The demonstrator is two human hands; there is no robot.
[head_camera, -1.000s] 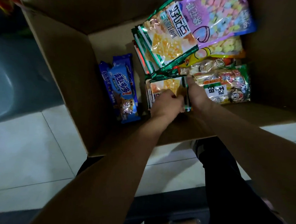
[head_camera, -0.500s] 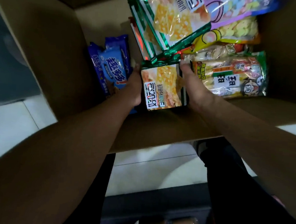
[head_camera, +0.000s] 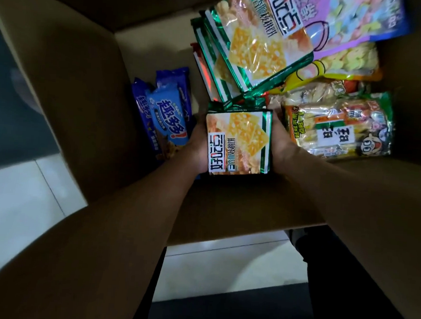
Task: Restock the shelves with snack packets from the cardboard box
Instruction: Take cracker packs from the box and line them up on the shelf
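Inside the cardboard box point(head_camera: 68, 96), near its front wall, a green-edged cracker packet point(head_camera: 238, 140) sits squarely between both hands, so neither is nearer than the other. The left hand point(head_camera: 198, 146) grips its left edge and the right hand point(head_camera: 280, 141) grips its right edge; the fingers of both wrap behind the packet and are mostly hidden. Its long axis runs away from the person, printed face up. The blue biscuit packets point(head_camera: 166, 118) lie just left of the left hand, and the rice-cracker bag point(head_camera: 337, 126) is just beside the right. The way out looks to be straight up and back over the front wall.
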